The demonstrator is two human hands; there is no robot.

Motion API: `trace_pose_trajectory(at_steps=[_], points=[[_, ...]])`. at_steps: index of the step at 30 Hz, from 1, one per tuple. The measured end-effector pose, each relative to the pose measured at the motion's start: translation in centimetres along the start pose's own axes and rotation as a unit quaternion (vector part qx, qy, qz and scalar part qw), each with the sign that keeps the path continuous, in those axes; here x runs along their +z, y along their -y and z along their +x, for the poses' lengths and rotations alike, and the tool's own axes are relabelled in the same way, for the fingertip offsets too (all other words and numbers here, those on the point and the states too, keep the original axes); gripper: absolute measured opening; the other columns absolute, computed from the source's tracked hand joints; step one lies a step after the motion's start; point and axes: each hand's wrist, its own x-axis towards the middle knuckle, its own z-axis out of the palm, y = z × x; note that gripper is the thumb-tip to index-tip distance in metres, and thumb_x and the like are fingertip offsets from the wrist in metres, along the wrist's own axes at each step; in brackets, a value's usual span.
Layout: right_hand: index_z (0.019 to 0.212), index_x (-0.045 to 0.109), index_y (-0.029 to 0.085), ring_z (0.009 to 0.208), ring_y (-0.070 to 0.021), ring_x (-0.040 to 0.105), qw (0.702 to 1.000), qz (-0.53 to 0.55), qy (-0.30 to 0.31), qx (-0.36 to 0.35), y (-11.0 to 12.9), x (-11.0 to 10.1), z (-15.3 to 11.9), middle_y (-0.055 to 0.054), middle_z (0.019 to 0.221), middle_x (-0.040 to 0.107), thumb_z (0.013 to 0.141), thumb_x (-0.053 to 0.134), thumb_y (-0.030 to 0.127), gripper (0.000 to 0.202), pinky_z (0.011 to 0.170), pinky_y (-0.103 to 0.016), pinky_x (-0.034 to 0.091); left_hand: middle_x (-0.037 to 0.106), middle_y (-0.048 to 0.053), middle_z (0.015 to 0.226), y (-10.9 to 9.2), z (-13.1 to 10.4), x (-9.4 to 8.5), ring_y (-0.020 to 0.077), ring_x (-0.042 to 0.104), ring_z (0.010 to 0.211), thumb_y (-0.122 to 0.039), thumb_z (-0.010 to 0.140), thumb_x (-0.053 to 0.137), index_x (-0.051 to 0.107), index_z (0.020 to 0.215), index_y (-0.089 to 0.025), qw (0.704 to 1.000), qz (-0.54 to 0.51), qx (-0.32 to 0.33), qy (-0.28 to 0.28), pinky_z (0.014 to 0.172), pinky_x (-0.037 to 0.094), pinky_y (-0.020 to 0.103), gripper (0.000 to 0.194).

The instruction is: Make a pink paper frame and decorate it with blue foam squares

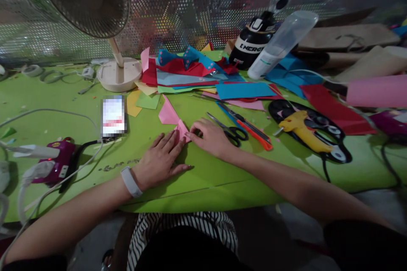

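Note:
A folded pink paper (170,112) lies on the green tabletop in front of me, its far part pointed and its near part partly under my fingers. My left hand (160,159) rests flat with fingers spread, fingertips pressing the near left part of the paper. My right hand (208,136) pinches the paper's near right edge between thumb and forefinger. Just right of that hand lie scissors (233,132) with black handles and an orange cutter (254,132).
Behind are coloured paper sheets (244,90), a fan (119,74), a black bottle (249,46) and a clear bottle (280,46). A phone (113,116) and a purple power strip (59,161) with cables lie left. A yellow glue gun (305,133) lies right.

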Motion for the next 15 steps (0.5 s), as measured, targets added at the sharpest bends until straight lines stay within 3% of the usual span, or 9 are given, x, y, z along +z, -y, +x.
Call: trace_pose_trajectory(at_steps=[15], points=[[0.070,0.059,0.020,0.071,-0.0160,0.053,1.000,0.024,0.002,0.011,-0.27,0.06,0.37,-0.002,0.076,0.059,0.083,0.065,0.029,0.017,0.062,-0.028,0.036,0.029,0.019,0.154,0.07,-0.05,-0.11,0.0316,0.028,0.143,-0.065,0.092,0.032,0.032,0.149,-0.013,1.000,-0.009,0.004,-0.008,0.114,0.027,0.050,0.077]])
